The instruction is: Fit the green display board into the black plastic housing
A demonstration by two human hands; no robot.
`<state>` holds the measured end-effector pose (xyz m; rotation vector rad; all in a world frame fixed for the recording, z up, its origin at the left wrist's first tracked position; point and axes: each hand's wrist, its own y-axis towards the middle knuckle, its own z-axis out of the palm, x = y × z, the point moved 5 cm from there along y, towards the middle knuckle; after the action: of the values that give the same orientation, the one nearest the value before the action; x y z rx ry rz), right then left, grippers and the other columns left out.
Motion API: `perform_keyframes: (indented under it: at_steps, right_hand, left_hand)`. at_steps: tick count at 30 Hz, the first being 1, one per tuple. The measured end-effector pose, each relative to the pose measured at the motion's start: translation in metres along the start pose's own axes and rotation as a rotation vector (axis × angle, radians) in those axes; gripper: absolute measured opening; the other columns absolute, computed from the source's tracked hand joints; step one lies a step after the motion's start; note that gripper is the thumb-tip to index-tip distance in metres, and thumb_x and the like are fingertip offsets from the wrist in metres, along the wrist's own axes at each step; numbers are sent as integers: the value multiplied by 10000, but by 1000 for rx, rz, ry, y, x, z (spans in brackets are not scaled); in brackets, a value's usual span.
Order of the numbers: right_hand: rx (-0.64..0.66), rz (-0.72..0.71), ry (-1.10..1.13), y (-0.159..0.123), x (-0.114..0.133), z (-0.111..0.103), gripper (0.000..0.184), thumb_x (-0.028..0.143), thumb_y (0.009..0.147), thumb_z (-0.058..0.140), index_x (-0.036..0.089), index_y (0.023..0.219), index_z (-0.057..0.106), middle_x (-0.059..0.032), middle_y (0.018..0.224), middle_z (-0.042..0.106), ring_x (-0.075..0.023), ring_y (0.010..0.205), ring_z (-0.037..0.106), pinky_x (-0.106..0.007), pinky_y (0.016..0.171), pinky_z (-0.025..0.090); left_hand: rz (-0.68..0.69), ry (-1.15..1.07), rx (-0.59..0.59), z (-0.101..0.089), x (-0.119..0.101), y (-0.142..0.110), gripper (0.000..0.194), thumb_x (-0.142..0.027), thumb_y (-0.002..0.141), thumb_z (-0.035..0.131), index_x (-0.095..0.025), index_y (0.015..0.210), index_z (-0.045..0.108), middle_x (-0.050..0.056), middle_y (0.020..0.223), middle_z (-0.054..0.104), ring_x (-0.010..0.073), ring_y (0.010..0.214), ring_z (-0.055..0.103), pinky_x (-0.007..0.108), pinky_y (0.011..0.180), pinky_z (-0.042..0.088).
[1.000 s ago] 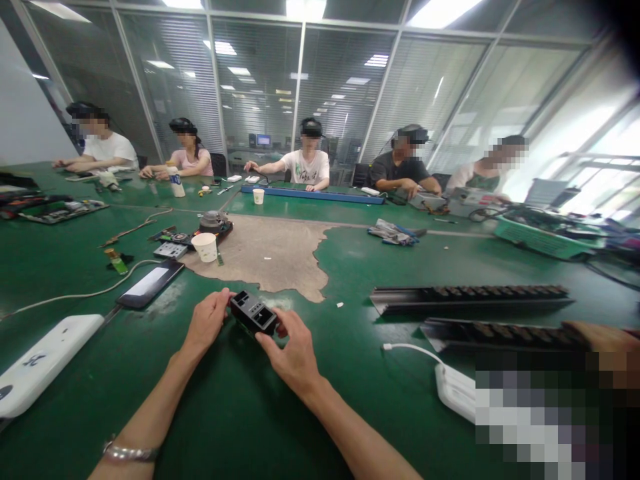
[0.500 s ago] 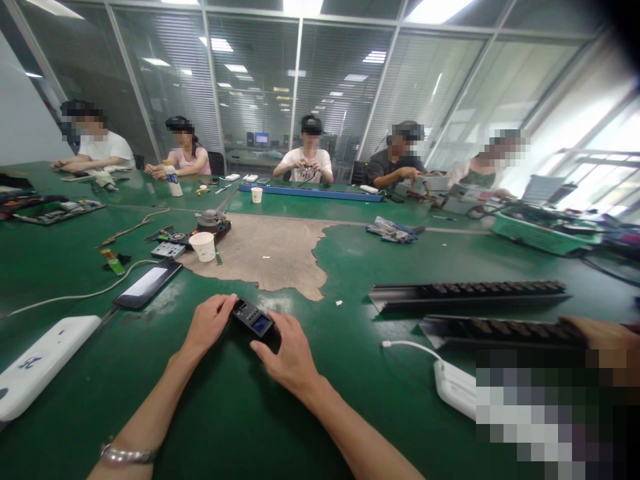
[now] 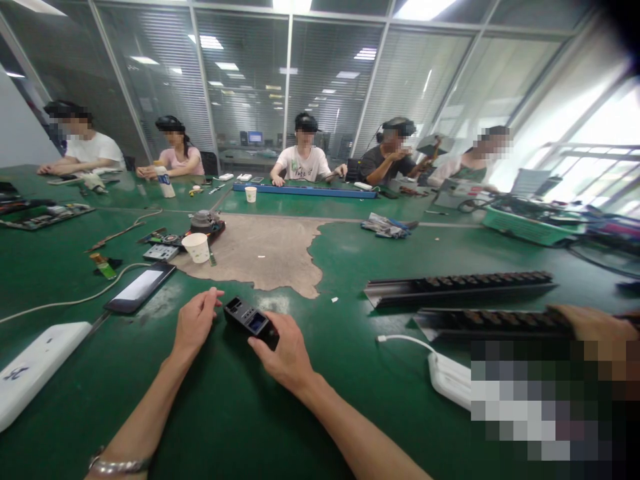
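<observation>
My right hand is closed around the near right end of a small black box-shaped electronic device, thumb on the near side and fingers on the far side. The device has a small dark-blue screen and several small marks or buttons on its upper face. Just left of it, my left hand is apart from the device, its fingers loosely stretched and holding nothing. A phone with a lit screen lies on the table beyond the left hand, joined to a cable.
A white power bank is at the near left. A paper cup stands near loose electronic parts. Two black rails lie right, with another person's hand on the nearer. Gloves and a green basket sit farther off; several people sit opposite.
My left hand has let go of the device's far left end and drawn away to the left. My right hand still holds the device. The view has shifted slightly.
</observation>
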<state>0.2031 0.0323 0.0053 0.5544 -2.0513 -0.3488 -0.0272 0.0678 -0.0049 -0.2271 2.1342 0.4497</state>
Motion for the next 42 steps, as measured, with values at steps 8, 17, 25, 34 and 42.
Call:
perform_keyframes:
  at_steps: [8,17,25,34,42]
  right_hand:
    - [-112,-16,102,8,7,-19,422,266,793,688,214,1197,577,-50,1077,648,-204,918,594,-348,832,499]
    - [-188,156,-2,15,-36,-21,394,287,805,651,186,1183,599,-74,1051,668,-228,918,614,-362,812,513]
    - [-115,88,-220,12,-37,-16,443,260,733,695,154,1155,611,-121,1088,638,-290,1036,560,-462,952,448]
    - [-203,111,-17,13,-28,-25,424,278,817,634,180,1225,576,-95,1113,644,-238,959,601,-382,837,515]
    - [-112,-2,98,8,8,-21,442,267,771,703,205,1196,599,-76,1064,647,-216,891,603,-341,756,530]
  left_hand:
    - [9,18,42,2,-4,-3,592,-640,913,348,-189,966,728,27,715,686,171,565,604,244,509,462]
    - [9,14,161,11,-5,-3,606,-631,924,314,-188,994,722,29,718,681,175,576,616,248,527,460]
    - [43,33,203,14,-4,-7,604,-616,932,310,-189,990,734,28,693,668,178,579,620,252,539,457]
    - [62,33,213,14,-9,-9,601,-612,931,323,-184,1004,738,22,637,641,186,568,604,252,534,448]
    - [64,58,163,9,-11,-7,618,-643,920,313,-183,830,715,12,562,626,194,545,603,263,537,441]
